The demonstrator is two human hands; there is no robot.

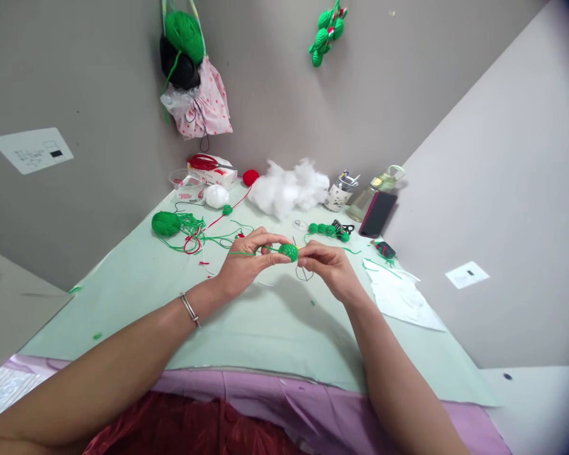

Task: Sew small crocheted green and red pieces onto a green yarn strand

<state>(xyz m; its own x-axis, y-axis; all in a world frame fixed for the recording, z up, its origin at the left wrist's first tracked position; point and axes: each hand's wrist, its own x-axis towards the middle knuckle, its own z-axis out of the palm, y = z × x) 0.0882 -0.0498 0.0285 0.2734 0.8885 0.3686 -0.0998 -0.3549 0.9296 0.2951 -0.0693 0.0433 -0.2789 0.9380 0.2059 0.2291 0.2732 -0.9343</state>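
My left hand [249, 258] pinches a small green crocheted piece [288, 253] between thumb and fingers, above the table. A strand of green yarn [243, 253] runs across the left fingers. My right hand [329, 265] is closed in a pinch at the piece's right edge. A thin dark loop [305, 274] hangs just below those right fingertips. What the right fingertips grip is too small to make out. Behind the hands lies a row of small green crocheted balls [329, 230], close to a black claw clip [344, 227].
White stuffing [289, 188] is heaped at the back, beside red yarn [251, 177]. Green yarn [165, 224] with tangled strands lies left. Red-handled scissors [203, 162] rest on a box. A pen cup [340, 193], bottle [366, 197] and phone [378, 213] stand back right; white paper [403, 297] lies right.
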